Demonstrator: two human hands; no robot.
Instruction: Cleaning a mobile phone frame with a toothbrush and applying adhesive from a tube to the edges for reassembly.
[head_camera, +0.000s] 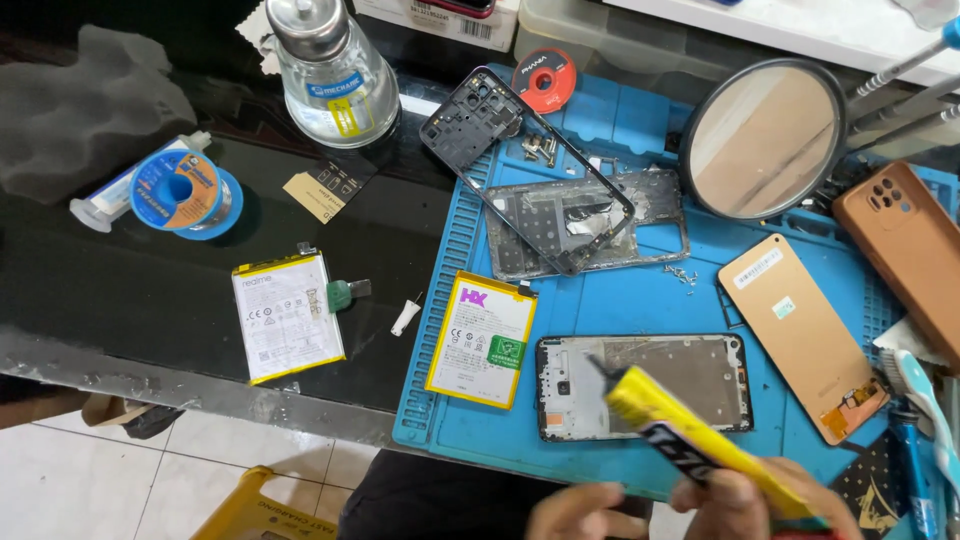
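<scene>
Far on the left a blue solder spool (185, 190) lies on the dark table (100, 290), with a syringe (100, 205) just behind it. Near it stands a clear glass bottle (330, 75). Below that lies a white battery (288, 316). Next comes the blue mat (600, 290). On its left part lies a second battery (481, 339) with a yellow edge. Above it a black phone frame (520, 165) leans over a grey one (640, 215), and a small red spool (545, 78) sits behind them. My left hand (578, 512) is at the bottom, blurry, and I cannot tell if its fingers are open or closed. My right hand (760, 505) is just beside it, and its fingers are wrapped tight around a yellow glue tube (700, 445). The tube's black tip points up and left, over the open phone (640, 385) that lies flat on the mat. To the right lie a gold back cover (795, 330), a round mirror (765, 140) and a brown phone case (905, 250).
</scene>
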